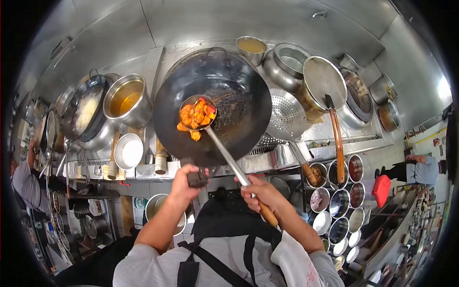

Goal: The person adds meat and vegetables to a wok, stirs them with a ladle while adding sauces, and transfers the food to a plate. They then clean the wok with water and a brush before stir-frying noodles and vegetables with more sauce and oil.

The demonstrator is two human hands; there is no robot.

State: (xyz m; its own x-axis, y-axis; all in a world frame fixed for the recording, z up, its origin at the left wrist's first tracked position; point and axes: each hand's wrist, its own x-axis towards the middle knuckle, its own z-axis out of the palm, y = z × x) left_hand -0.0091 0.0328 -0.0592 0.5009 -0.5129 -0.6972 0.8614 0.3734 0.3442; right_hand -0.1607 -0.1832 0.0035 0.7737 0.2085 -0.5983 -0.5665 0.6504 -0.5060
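A large black wok [241,138] sits on the stove in front of me, tilted toward me. My left hand [184,185] is closed around a dark, thick grip [197,179] at the wok's near edge; whether this is the handle or a folded cloth on it is hard to tell. In my right hand [263,192] is a long steel ladle [224,152] with a wooden end. Its bowl is heaped with glossy orange-red food pieces [195,114] and hangs over the wok. A few pieces lie in the wok beside the bowl.
Right of the wok lie a perforated skimmer [287,114] and a mesh strainer [325,82]. A pot of amber liquid [125,98], a white-filled bowl [129,151] and a second wok [91,110] stand left. Several seasoning tins [339,203] line my right. People [423,170] stand farther off.
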